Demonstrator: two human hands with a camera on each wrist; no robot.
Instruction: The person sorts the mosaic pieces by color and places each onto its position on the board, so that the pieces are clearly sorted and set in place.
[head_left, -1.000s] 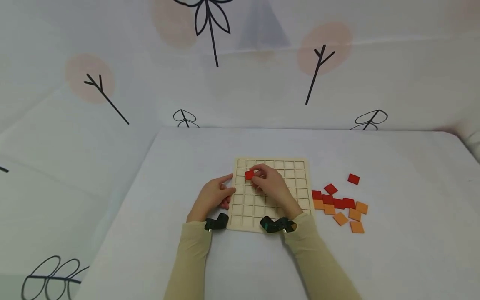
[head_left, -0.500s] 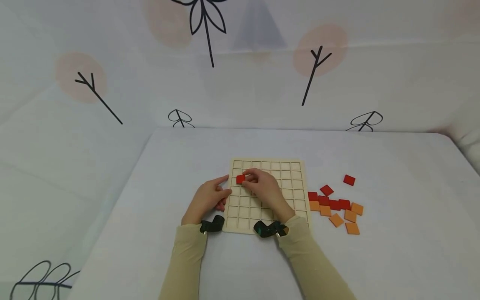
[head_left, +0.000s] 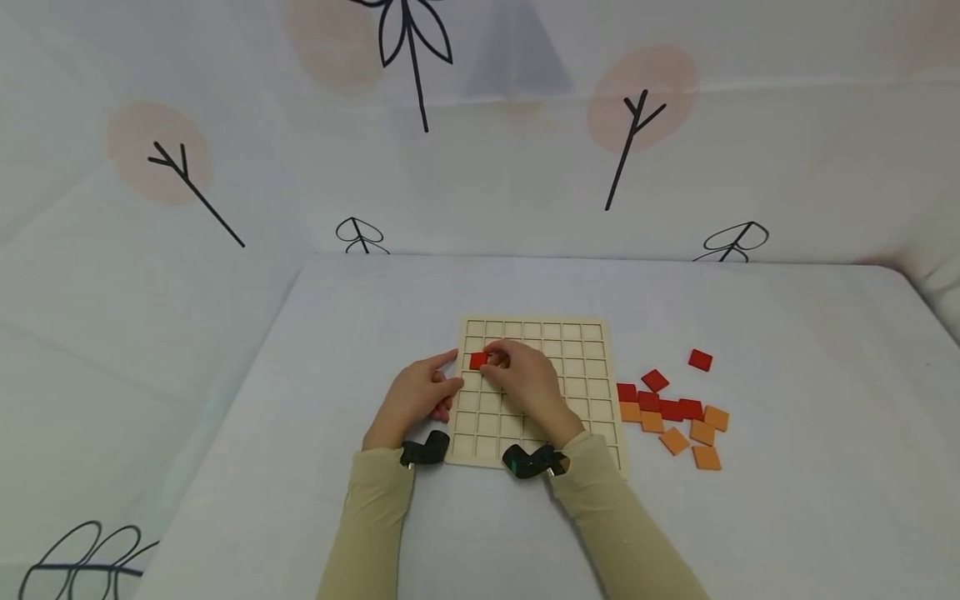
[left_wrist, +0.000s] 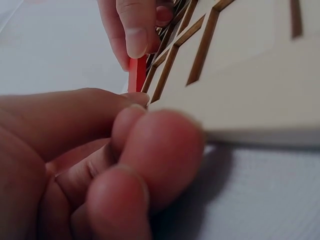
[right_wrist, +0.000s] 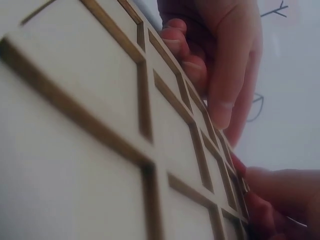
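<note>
A pale wooden grid board point(head_left: 487, 423) lies flat on the white table. In the head view, my right hand point(head_left: 528, 382) is over its upper left part and pinches a small red square tile point(head_left: 478, 361) between thumb and fingertips. The tile point(left_wrist: 136, 77) looks tilted in the left wrist view; whether it touches a cell's bottom cannot be told. My left hand point(head_left: 412, 393) rests beside the board's left edge, its straight index finger and thumb touching that edge and the other fingers bent beneath. In the right wrist view, the red tile point(right_wrist: 237, 162) is mostly hidden behind fingers.
Right of the board lie several loose red tiles point(head_left: 670, 409) and several orange tiles point(head_left: 702, 432), some touching one another. One red tile point(head_left: 701, 360) lies apart, farther back. A patterned cloth point(head_left: 525, 167) hangs behind the white table point(head_left: 795, 500).
My right hand has carried the red tile slightly left and toward me, across the board. My left hand stays at the board's left edge. The head view has shifted a little.
</note>
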